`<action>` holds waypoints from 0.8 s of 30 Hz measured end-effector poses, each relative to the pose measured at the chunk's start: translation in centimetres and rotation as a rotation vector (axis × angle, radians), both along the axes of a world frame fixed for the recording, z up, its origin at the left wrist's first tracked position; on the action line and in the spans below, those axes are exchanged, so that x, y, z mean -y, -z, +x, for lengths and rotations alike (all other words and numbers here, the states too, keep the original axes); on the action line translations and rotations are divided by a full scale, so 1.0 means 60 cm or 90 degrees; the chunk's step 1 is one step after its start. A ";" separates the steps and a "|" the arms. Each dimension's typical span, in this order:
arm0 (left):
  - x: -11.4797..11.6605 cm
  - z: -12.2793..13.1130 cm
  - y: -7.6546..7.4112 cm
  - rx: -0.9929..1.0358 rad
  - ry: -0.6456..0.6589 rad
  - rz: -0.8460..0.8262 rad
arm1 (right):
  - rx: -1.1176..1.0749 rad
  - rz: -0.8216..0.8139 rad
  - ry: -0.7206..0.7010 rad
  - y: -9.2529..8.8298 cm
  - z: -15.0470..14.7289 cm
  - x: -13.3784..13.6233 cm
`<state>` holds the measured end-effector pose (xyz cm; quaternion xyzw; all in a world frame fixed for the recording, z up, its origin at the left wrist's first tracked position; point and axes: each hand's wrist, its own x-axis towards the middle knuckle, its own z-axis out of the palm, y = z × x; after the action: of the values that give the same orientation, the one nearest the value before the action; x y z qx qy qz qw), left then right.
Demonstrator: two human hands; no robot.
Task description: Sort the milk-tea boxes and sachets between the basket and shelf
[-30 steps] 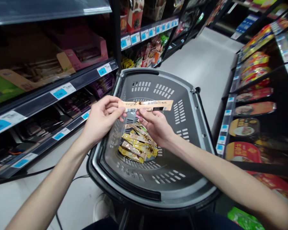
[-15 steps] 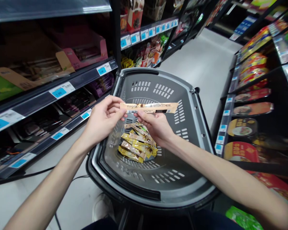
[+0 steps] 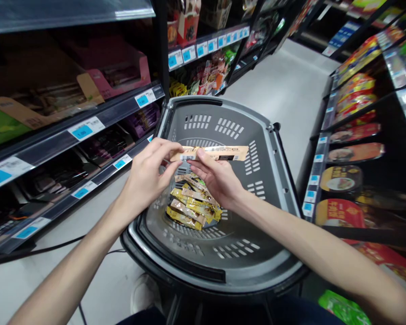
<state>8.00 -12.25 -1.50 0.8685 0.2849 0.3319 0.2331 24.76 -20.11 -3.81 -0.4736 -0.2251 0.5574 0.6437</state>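
Observation:
A long, slim beige snack packet (image 3: 223, 153) with printing and a barcode lies level above a grey shopping basket (image 3: 257, 266). My right hand (image 3: 219, 178) pinches it near the middle, thumb on the front face. At its left end, my left hand (image 3: 152, 167) has the index fingertip on the upper edge and the thumb by the lower edge, with a gap inside the curl of the hand. Below, on the basket floor, several yellow and beige snack packets (image 3: 192, 207) lie in a loose pile, partly hidden by my right hand.
Shelves with price tags (image 3: 86, 128) and opened cartons, one of them a pink carton (image 3: 122, 81), run along the left. To the right, a shelf holds bagged and tub foods (image 3: 341, 180). A pale aisle floor (image 3: 277, 85) stretches ahead. A shoe (image 3: 145, 293) shows below the basket.
My left thumb has moved off the packet's front face to its lower edge, while the left index finger came over the upper edge. The right thumb has risen slightly on the packet.

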 end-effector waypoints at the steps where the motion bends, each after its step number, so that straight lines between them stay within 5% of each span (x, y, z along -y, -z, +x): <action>1: 0.001 0.000 0.000 0.005 0.001 0.010 | 0.000 0.000 -0.001 0.000 0.000 0.000; 14: 0.006 -0.003 0.001 0.037 -0.037 0.042 | -0.034 0.004 -0.002 0.003 -0.004 0.003; 24: 0.003 -0.008 0.013 0.094 -0.064 0.215 | -0.097 0.029 0.025 -0.008 -0.010 0.005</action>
<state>7.51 -12.44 -2.31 0.8532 0.2508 0.4489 0.0875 24.15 -20.40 -3.33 -0.4195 -0.1788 0.5737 0.6804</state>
